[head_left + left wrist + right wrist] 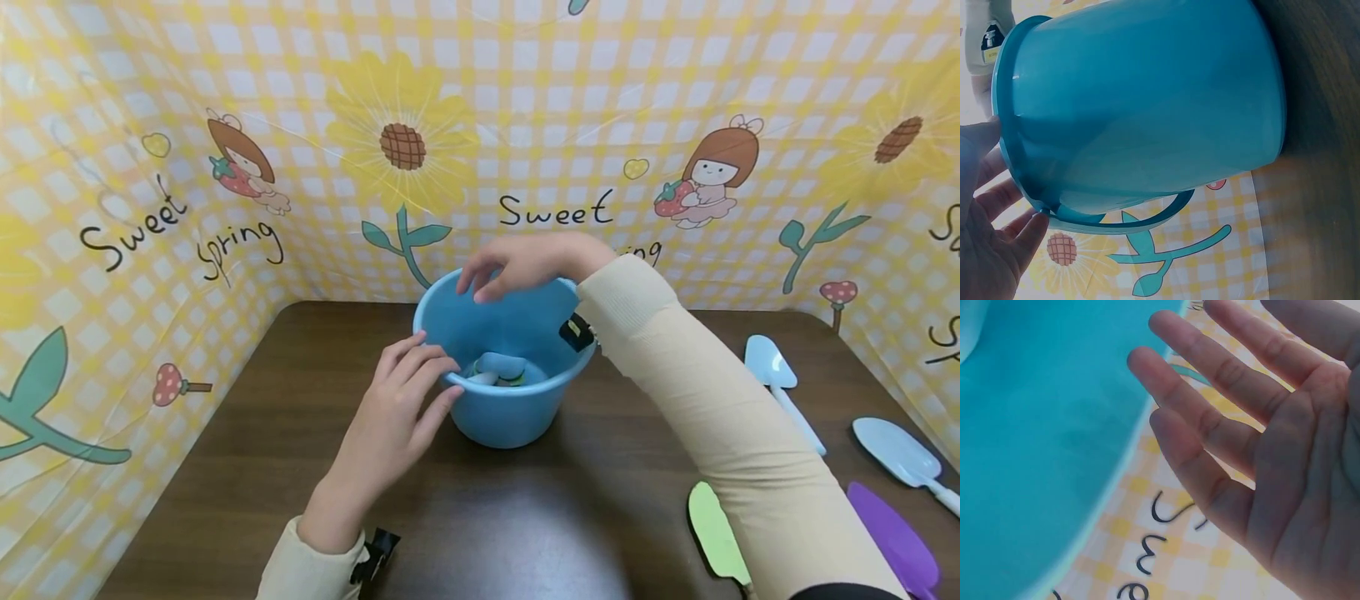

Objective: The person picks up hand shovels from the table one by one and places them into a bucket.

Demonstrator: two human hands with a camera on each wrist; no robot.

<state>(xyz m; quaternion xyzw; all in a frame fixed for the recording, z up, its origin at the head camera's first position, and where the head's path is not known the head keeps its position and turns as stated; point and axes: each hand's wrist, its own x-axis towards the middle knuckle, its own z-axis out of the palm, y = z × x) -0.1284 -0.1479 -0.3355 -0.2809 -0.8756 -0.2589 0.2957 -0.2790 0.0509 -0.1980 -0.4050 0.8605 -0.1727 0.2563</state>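
A blue plastic bucket [510,417] stands upright on the brown table. My left hand [393,408] holds its left rim, thumb outside and some fingers over the edge; the little fingertip touches near the handle joint in the left wrist view. The bucket's handle [1141,225] hangs down on that side. Above the bucket's opening is my right hand [525,262], fingers loosely bent and nothing in them; its bare palm shows in the right wrist view. Inside the bucket lie a few small items, among them a light blue rounded piece [501,364]; their kind is unclear.
To the right lie toy shovels: a light blue one [771,361], a second light blue one [896,450], a purple one [892,533] and a green one [716,533]. My right forearm passes over part of that side. A yellow checked cloth [315,167] stands around the table [315,467].
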